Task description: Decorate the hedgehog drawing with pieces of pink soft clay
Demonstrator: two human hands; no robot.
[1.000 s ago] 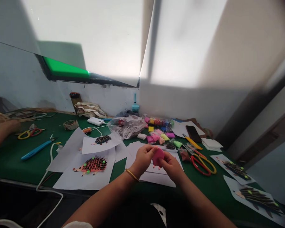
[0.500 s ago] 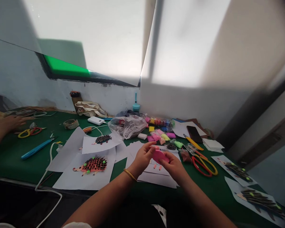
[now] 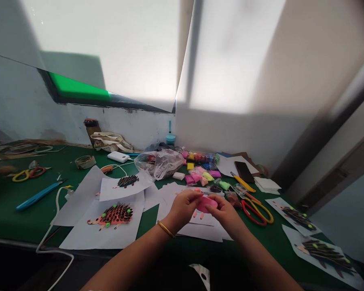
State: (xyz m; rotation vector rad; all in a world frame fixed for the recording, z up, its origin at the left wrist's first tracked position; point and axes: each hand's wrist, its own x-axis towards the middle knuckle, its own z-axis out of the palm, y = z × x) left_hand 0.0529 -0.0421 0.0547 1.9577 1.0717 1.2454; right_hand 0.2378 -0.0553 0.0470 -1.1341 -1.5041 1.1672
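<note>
A flattened piece of pink modelling clay (image 3: pixel 206 205) is held between my two hands, above the papers. My left hand (image 3: pixel 186 207), with a gold bangle at the wrist, pinches its left edge. On the other side my right hand (image 3: pixel 223 211) grips it with thumb and fingers. Beneath them lies a white sheet (image 3: pixel 203 231) with a drawing and small pink-orange clay pieces, partly hidden by my hands. Several bagged lumps of coloured clay (image 3: pixel 197 176) lie just beyond.
Hedgehog pictures lie left (image 3: pixel 115 216) and right (image 3: pixel 294 216). Red-and-yellow scissors (image 3: pixel 257 212), a yellow cutter (image 3: pixel 242 182) and a phone (image 3: pixel 244 171) are at right. A blue cutter (image 3: pixel 39 196), a white cable (image 3: pixel 57 206) and another person's blurred hand (image 3: pixel 0 165) are at left.
Both my hands have lowered slightly, and the pink clay is turned flatter, with the right fingers now over its top edge. The other person's hand has moved left. The view has shifted a little.
</note>
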